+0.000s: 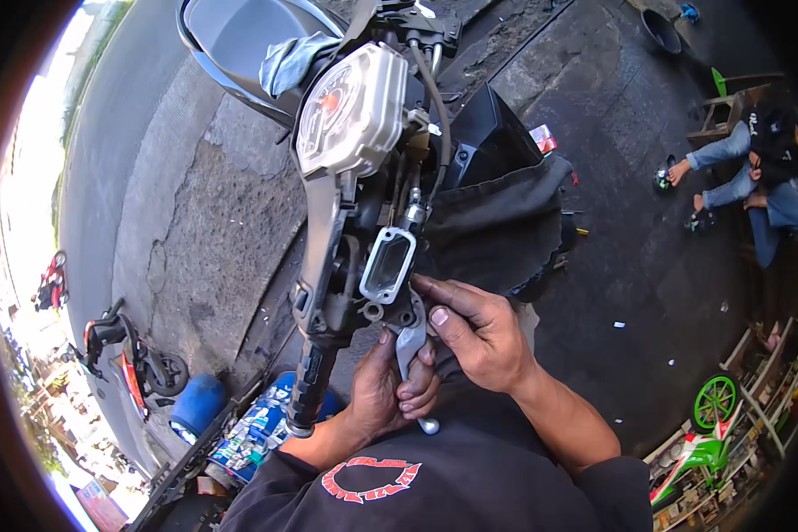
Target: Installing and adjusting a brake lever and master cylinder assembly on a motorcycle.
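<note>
A silver brake lever hangs below the open brake fluid reservoir on a motorcycle's handlebar. My left hand is closed around the lever, its fingers curled over the right side and its thumb near the top. My right hand is beside the lever's pivot, thumb and index finger bent close together. Whatever lies between those fingertips, if anything, is hidden. The reservoir has no lid on, and its rim and inside show. Left of the lever is the black handlebar grip. Above stands the clear-covered speedometer.
A black cloth drapes over the bike right of the reservoir. A grey-blue rag lies by the seat. Blue drums stand lower left. At right, people sit by a wooden bench. A green wheel is at lower right.
</note>
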`<move>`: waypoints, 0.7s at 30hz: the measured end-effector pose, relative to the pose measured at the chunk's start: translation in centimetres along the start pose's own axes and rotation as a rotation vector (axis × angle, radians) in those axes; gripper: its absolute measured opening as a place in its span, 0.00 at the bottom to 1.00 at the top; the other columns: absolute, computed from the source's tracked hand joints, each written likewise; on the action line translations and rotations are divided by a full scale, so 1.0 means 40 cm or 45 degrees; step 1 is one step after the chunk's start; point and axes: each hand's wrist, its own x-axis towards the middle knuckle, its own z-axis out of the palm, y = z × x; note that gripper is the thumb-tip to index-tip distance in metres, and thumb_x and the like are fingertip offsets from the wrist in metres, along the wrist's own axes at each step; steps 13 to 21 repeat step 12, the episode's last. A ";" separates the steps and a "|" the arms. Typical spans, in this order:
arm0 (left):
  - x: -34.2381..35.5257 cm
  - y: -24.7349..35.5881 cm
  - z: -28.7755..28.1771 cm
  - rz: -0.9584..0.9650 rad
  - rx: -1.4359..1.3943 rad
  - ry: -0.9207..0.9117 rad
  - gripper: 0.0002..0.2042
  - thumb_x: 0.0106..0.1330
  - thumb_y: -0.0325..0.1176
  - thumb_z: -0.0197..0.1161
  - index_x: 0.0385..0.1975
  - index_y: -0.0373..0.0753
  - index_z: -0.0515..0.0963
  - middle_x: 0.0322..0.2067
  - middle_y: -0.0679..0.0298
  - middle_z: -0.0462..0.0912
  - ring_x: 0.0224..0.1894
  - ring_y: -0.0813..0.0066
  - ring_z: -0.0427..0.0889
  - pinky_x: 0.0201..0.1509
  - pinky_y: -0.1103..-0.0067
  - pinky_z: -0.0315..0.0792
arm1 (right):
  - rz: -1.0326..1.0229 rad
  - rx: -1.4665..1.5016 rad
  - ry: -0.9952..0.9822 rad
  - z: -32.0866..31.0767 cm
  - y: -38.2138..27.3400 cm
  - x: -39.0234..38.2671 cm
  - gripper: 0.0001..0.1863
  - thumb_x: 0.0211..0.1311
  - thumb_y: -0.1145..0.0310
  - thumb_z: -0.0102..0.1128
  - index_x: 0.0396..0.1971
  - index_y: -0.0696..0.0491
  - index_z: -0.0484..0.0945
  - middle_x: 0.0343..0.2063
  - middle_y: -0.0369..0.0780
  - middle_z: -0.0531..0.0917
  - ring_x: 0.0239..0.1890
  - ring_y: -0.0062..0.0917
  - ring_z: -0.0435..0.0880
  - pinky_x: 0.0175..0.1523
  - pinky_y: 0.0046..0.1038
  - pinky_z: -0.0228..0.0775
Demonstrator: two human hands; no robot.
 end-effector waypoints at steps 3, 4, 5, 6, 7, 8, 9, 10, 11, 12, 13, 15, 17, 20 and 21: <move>0.001 -0.018 -0.004 0.039 0.035 0.001 0.30 0.71 0.64 0.37 0.38 0.36 0.67 0.11 0.70 0.56 0.10 0.79 0.55 0.14 0.82 0.54 | -0.016 0.051 0.008 -0.008 0.019 0.020 0.16 0.66 0.75 0.54 0.51 0.65 0.76 0.34 0.44 0.81 0.31 0.22 0.82 0.37 0.22 0.73; 0.002 -0.022 -0.007 0.059 0.024 -0.023 0.31 0.70 0.65 0.37 0.38 0.37 0.67 0.11 0.70 0.56 0.10 0.79 0.55 0.14 0.81 0.54 | -0.021 0.066 0.010 -0.008 0.025 0.026 0.15 0.65 0.76 0.56 0.50 0.64 0.78 0.34 0.45 0.81 0.31 0.23 0.82 0.37 0.22 0.73; 0.001 -0.023 -0.008 0.048 0.013 -0.006 0.32 0.69 0.67 0.38 0.38 0.37 0.67 0.11 0.69 0.57 0.10 0.78 0.55 0.15 0.81 0.54 | -0.032 0.094 0.013 -0.008 0.031 0.029 0.15 0.65 0.76 0.56 0.50 0.64 0.78 0.34 0.45 0.81 0.31 0.23 0.82 0.37 0.22 0.73; 0.000 -0.028 -0.007 0.051 0.034 0.013 0.32 0.69 0.67 0.38 0.38 0.37 0.67 0.11 0.69 0.57 0.10 0.78 0.55 0.15 0.81 0.54 | -0.097 0.054 0.017 -0.011 0.036 0.030 0.14 0.65 0.75 0.56 0.49 0.63 0.79 0.36 0.44 0.81 0.33 0.23 0.82 0.39 0.22 0.73; 0.000 -0.033 -0.007 0.073 0.029 0.010 0.32 0.68 0.67 0.39 0.39 0.37 0.67 0.11 0.69 0.57 0.10 0.78 0.55 0.15 0.81 0.54 | -0.162 0.013 0.021 -0.012 0.041 0.031 0.14 0.66 0.74 0.56 0.49 0.62 0.80 0.37 0.44 0.81 0.35 0.24 0.82 0.40 0.22 0.73; 0.000 -0.033 -0.007 0.095 0.023 0.005 0.32 0.68 0.68 0.39 0.39 0.37 0.67 0.11 0.69 0.56 0.10 0.78 0.55 0.15 0.81 0.54 | -0.170 0.035 0.023 -0.011 0.045 0.035 0.14 0.66 0.74 0.56 0.49 0.62 0.80 0.37 0.44 0.81 0.35 0.24 0.82 0.40 0.22 0.73; -0.001 -0.032 -0.008 0.093 0.047 -0.004 0.33 0.67 0.68 0.39 0.39 0.38 0.66 0.10 0.68 0.56 0.10 0.78 0.55 0.15 0.81 0.54 | -0.249 -0.019 0.048 -0.012 0.046 0.038 0.14 0.64 0.75 0.57 0.48 0.63 0.80 0.38 0.45 0.81 0.35 0.28 0.83 0.40 0.23 0.74; -0.002 -0.031 -0.009 0.098 0.060 0.007 0.33 0.67 0.68 0.39 0.39 0.38 0.66 0.10 0.68 0.56 0.10 0.78 0.55 0.15 0.81 0.54 | -0.328 -0.075 0.073 -0.010 0.046 0.040 0.14 0.62 0.76 0.59 0.47 0.64 0.80 0.38 0.46 0.82 0.35 0.32 0.84 0.40 0.24 0.75; -0.005 -0.031 -0.010 0.087 0.085 0.004 0.32 0.67 0.69 0.39 0.40 0.39 0.66 0.10 0.68 0.56 0.10 0.77 0.55 0.15 0.81 0.55 | -0.339 -0.087 0.074 -0.007 0.046 0.039 0.14 0.62 0.76 0.59 0.47 0.63 0.80 0.39 0.46 0.81 0.37 0.34 0.85 0.41 0.24 0.76; -0.002 -0.034 -0.011 0.076 0.107 -0.007 0.32 0.67 0.69 0.40 0.40 0.40 0.67 0.10 0.68 0.56 0.10 0.77 0.55 0.15 0.81 0.55 | -0.351 -0.107 0.073 -0.009 0.046 0.036 0.14 0.63 0.75 0.59 0.47 0.63 0.80 0.40 0.46 0.81 0.39 0.35 0.85 0.42 0.25 0.77; -0.002 -0.034 -0.011 0.076 0.107 -0.007 0.32 0.67 0.69 0.40 0.40 0.40 0.67 0.10 0.68 0.56 0.10 0.77 0.55 0.15 0.81 0.55 | -0.351 -0.107 0.073 -0.009 0.046 0.036 0.14 0.63 0.75 0.59 0.47 0.63 0.80 0.40 0.46 0.81 0.39 0.35 0.85 0.42 0.25 0.77; -0.002 -0.034 -0.011 0.076 0.107 -0.007 0.32 0.67 0.69 0.40 0.40 0.40 0.67 0.10 0.68 0.56 0.10 0.77 0.55 0.15 0.81 0.55 | -0.351 -0.107 0.073 -0.009 0.046 0.036 0.14 0.63 0.75 0.59 0.47 0.63 0.80 0.40 0.46 0.81 0.39 0.35 0.85 0.42 0.25 0.77; -0.002 -0.034 -0.011 0.076 0.107 -0.007 0.32 0.67 0.69 0.40 0.40 0.40 0.67 0.10 0.68 0.56 0.10 0.77 0.55 0.15 0.81 0.55 | -0.351 -0.107 0.073 -0.009 0.046 0.036 0.14 0.63 0.75 0.59 0.47 0.63 0.80 0.40 0.46 0.81 0.39 0.35 0.85 0.42 0.25 0.77; -0.002 -0.034 -0.011 0.076 0.107 -0.007 0.32 0.67 0.69 0.40 0.40 0.40 0.67 0.10 0.68 0.56 0.10 0.77 0.55 0.15 0.81 0.55 | -0.351 -0.107 0.073 -0.009 0.046 0.036 0.14 0.63 0.75 0.59 0.47 0.63 0.80 0.40 0.46 0.81 0.39 0.35 0.85 0.42 0.25 0.77; -0.002 -0.034 -0.011 0.076 0.107 -0.007 0.32 0.67 0.69 0.40 0.40 0.40 0.67 0.10 0.68 0.56 0.10 0.77 0.55 0.15 0.81 0.55 | -0.351 -0.107 0.073 -0.009 0.046 0.036 0.14 0.63 0.75 0.59 0.47 0.63 0.80 0.40 0.46 0.81 0.39 0.35 0.85 0.42 0.25 0.77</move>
